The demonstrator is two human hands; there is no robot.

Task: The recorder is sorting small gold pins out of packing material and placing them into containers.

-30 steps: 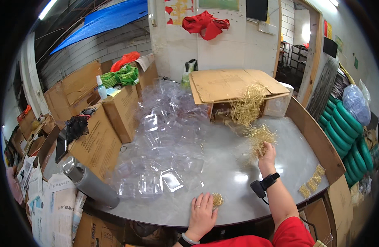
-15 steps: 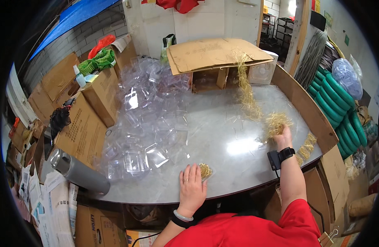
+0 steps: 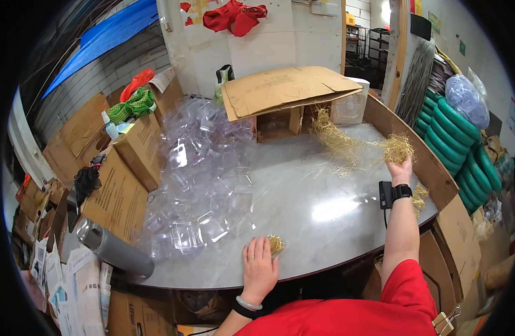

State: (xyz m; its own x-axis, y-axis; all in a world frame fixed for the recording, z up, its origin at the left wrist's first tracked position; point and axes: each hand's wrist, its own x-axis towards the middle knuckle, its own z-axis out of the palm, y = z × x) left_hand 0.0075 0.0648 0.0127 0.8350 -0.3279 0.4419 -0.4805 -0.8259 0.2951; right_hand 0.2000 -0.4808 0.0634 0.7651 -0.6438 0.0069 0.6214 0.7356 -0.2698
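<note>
My right hand (image 3: 401, 168) pinches a wiry tuft of dry straw (image 3: 396, 148) (fingers closed), while my left hand (image 3: 260, 267) lies flat, fingers spread, touching a small golden straw nest (image 3: 276, 244) on the glossy table (image 3: 324, 207).

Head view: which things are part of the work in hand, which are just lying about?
In hand:
- right hand gripping a straw tuft
- left hand flat on the table beside a small straw bundle
- loose straw heap
- clear plastic boxes, probably

Lying about:
- grey flask
- green coils
- spray bottle
- red cloth
</note>
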